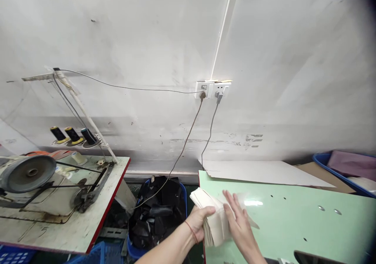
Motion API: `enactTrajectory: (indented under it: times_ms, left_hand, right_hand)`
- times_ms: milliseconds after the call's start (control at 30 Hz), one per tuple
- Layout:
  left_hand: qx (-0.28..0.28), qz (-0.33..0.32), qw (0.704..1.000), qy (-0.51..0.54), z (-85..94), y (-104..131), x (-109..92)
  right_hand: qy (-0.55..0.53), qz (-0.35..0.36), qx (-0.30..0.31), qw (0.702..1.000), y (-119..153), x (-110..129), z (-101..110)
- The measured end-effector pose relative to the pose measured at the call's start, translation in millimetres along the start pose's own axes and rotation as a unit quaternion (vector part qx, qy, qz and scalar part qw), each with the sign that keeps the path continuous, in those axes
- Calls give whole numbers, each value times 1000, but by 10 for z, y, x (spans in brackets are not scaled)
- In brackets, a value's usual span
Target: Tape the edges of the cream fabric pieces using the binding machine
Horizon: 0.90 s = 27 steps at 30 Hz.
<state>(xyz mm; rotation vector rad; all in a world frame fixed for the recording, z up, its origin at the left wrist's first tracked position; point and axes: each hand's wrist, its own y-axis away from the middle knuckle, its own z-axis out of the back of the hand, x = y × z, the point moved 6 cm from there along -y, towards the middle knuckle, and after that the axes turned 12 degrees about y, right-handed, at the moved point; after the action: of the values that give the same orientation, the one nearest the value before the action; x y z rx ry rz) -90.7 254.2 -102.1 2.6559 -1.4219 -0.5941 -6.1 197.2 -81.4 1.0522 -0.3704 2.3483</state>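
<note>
My left hand (199, 221) grips a stack of cream-coloured sheets (216, 226) by its left edge, thumb on top and fingers beneath. The sheets look like thin fabric or paper pieces; I cannot tell which. Fingers extended, my right hand (239, 225) lies against the right side of the stack. A loose, pale edge shows just beyond those fingers. Both hands are over the left end of a light green tabletop (293, 213).
To the left stands a sewing machine (49, 201) on its table, with thread cones (72, 134) behind. A blue bin of black scraps (158, 213) sits between the tables. Cords hang from a wall socket (213, 89). A blue crate (319, 160) is at far right.
</note>
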Motion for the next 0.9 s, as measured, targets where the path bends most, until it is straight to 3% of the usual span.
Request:
enactTrajectory:
  times_ms: [133, 267, 367, 433, 500, 567, 667, 733, 900]
  left_hand:
    - [29, 9, 999, -14, -134, 74, -58]
    - [66, 54, 993, -80, -237, 164, -121]
    - [39, 56, 993, -98, -179, 168, -131]
    - [11, 7, 997, -77, -122, 143, -160]
    - [4, -25, 998, -53, -105, 129, -164]
    - [-4, -22, 999, -46, -118, 137, -151]
    - [-10, -8, 999, -42, -188, 169, -156]
    - [17, 3, 999, -29, -266, 187, -163]
    - [58, 21, 997, -35, -357, 263, -223]
  right_hand:
    - [-51, -53, -4, 997, -151, -190, 57]
    - [-72, -122, -54, 988, -217, -314, 245]
    - [-77, -165, -76, 980, -159, -265, 361]
    - [-64, -116, -61, 989, -75, -85, 318]
    - [-8, 23, -25, 999, 20, 197, 198]
    - [34, 90, 9, 995, 85, 329, 92]
    - [-3, 15, 2, 1000, 17, 194, 115]
    - [-48, -33, -5, 998, -56, 82, 144]
    - [-111, -69, -13, 991, -156, 24, 170]
